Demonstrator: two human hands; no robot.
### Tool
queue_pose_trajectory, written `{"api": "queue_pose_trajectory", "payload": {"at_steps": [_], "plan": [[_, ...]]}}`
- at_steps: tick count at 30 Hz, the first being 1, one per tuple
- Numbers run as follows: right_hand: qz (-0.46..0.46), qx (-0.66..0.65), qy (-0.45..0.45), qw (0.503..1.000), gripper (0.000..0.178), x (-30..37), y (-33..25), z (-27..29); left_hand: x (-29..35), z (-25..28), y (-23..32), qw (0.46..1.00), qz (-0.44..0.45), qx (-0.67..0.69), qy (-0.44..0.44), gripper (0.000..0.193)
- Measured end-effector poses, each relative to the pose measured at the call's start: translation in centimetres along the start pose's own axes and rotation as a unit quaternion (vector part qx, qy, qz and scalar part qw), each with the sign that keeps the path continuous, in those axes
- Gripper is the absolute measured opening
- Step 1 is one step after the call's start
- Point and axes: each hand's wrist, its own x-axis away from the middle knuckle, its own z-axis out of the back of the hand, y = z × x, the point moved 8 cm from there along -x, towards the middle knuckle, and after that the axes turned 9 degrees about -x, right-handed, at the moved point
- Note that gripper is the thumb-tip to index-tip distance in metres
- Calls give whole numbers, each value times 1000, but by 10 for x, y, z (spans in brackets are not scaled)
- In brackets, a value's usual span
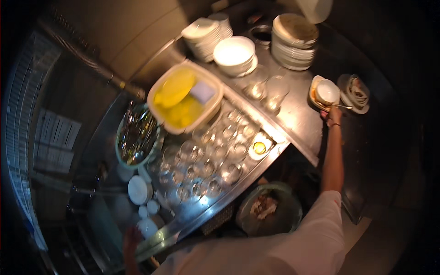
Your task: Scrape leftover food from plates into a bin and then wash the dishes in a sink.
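My right hand (pixel 331 117) reaches far out on the right side of the metal counter, its fingers closed on the near edge of an oval dish (pixel 314 101). A small white bowl (pixel 327 91) sits on that dish with orange food scraps beside it. A piece of metal cutlery (pixel 343 107) sticks out to the right, next to my fingers. Just right of it are stacked oval dishes (pixel 355 101) with crumpled scraps on top. My left hand (pixel 132 237) is low on the left, dim and blurred, near white dishes (pixel 150 225) by the sink's edge; its fingers cannot be made out.
Many glasses (pixel 206 165) stand in the middle. A cream tub (pixel 217 103) holds yellow items; a round basket (pixel 120 151) holds cutlery. Plate stacks (pixel 293 52) and white bowls (pixel 233 55) line the back. Below the counter edge is a bin (pixel 284 220) with scraps.
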Motion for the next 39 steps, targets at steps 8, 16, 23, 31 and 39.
{"api": "queue_pose_trajectory", "payload": {"at_steps": [8,16,23,31,39], "plan": [[-42,169,-162,971,25,183,-4,15,-150,-113,62,954,-113,-214,175,58],[-130,137,-326,926,28,356,33,-95,-198,-246,96,809,-285,-457,235,46],[-169,145,-356,907,39,439,114,-170,-172,-434,153,704,-470,-529,59,19],[-175,147,-394,890,36,482,163,-205,-232,-413,139,567,-305,-764,42,20],[-91,200,-412,884,38,498,161,-222,-218,-375,143,633,-360,-681,79,21]]}}
